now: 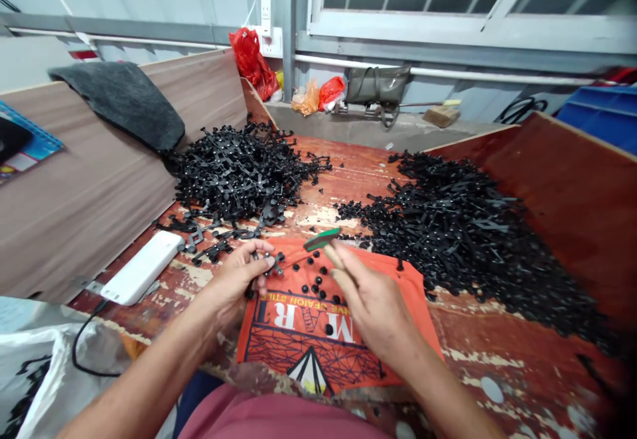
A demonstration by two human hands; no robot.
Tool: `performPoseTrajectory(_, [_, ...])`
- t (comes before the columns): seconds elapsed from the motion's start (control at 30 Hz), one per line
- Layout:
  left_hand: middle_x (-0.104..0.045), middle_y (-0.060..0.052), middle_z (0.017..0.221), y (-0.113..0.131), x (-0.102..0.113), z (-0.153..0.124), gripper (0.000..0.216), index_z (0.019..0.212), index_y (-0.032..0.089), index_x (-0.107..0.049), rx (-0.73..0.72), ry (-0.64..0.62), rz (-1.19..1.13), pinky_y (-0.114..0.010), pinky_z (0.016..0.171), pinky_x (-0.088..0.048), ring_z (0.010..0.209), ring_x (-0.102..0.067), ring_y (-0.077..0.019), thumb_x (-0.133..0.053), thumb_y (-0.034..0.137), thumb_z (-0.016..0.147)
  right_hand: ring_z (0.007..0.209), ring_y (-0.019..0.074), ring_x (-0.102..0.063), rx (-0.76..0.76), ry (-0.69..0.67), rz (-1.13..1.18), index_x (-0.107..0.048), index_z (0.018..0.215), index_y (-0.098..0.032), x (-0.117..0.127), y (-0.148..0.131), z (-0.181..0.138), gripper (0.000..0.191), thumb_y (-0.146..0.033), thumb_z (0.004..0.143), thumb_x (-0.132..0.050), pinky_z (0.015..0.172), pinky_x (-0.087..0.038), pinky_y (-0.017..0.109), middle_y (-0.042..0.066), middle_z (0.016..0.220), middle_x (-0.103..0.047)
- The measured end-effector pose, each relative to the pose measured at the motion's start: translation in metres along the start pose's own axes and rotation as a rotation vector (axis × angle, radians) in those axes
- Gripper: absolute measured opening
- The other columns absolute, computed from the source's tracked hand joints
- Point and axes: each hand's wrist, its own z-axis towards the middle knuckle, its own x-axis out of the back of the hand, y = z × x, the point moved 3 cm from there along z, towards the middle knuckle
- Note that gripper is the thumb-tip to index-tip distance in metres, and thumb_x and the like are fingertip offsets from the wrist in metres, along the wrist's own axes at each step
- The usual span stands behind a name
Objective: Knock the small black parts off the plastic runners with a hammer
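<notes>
I have my left fingers [259, 267] pinching a black part [277, 267], which juts rightward past them; my right fingers [351, 265] grip a green-headed tool [322, 239], handle slanting away leftward, above orange cloth [408, 296].

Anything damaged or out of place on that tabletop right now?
Yes: the red tabletop looks damaged, its coating broken by pale, worn patches. A small black piece also lies stray between the left heap and the right heap, apart from both.

The left fingers [259, 267] partly hide a black piece [279, 265]; the left edge crops a white bag [60, 379].
</notes>
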Motion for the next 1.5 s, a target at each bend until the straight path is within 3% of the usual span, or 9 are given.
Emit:
performPoseTrajectory(0.13, [-0.062, 0.006, 0.056, 0.004, -0.007, 0.012, 0.043, 0.095, 0.019, -0.053, 0.047, 0.007, -0.082, -0.018, 0.042, -0.046, 0.038, -0.051, -0.0068, -0.079, 0.022, 0.061, 0.11, 0.0202, -0.065, -0.056, -0.018, 0.009, -0.048, 0.141, -0.032, 0.008, 0.017, -0.009, 0.042, -0.028, 0.101, -0.039, 0.095, -0.051, 0.036, 0.0, 0.135, -0.06])
performPoseTrajectory(0.33, [-0.056, 0.008, 0.046, -0.01, -0.017, 0.029, 0.042, 0.092, 0.02, -0.052, 0.087, 0.066, -0.143, -0.019, 0.038, -0.046, 0.036, -0.049, -0.0082, -0.077, 0.018, 0.058, 0.109, 0.023, -0.066, -0.157, -0.073, -0.033, -0.046, 0.143, -0.032, -0.004, 0.034, -0.021, 0.044, -0.027, 0.099, -0.041, 0.09, -0.054, 0.038, 0.003, 0.129, -0.065])
performPoseTrajectory(0.63, [-0.052, 0.01, 0.045, -0.012, -0.022, 0.03, 0.036, 0.086, 0.02, -0.051, 0.063, 0.077, -0.109, -0.021, 0.037, -0.048, 0.036, -0.05, -0.0092, -0.075, 0.018, 0.058, 0.098, 0.0232, -0.07, -0.148, -0.065, -0.072, -0.047, 0.142, -0.031, -0.004, 0.037, -0.019, 0.045, -0.026, 0.099, -0.041, 0.084, -0.055, 0.037, 0.006, 0.112, -0.073])
performPoseTrajectory(1.03, [-0.057, 0.009, 0.048, -0.02, -0.017, 0.029, 0.039, 0.087, 0.02, -0.05, 0.092, 0.046, -0.172, -0.022, 0.042, -0.052, 0.037, -0.054, -0.0097, -0.079, 0.02, 0.061, 0.084, 0.022, -0.072, -0.153, -0.102, -0.15, -0.047, 0.142, -0.032, -0.004, 0.034, -0.018, 0.045, -0.026, 0.098, -0.041, 0.068, -0.055, 0.033, 0.005, 0.11, -0.074])
performPoseTrajectory(1.5, [-0.05, 0.013, 0.049, -0.02, -0.021, 0.028, 0.038, 0.082, 0.019, -0.051, 0.011, 0.046, -0.115, -0.024, 0.04, -0.052, 0.035, -0.051, -0.008, -0.079, 0.023, 0.058, 0.086, 0.0223, -0.071, -0.16, -0.177, -0.194, -0.043, 0.144, -0.033, -0.006, 0.031, -0.016, 0.046, -0.025, 0.099, -0.041, 0.072, -0.054, 0.033, 0.004, 0.108, -0.074])
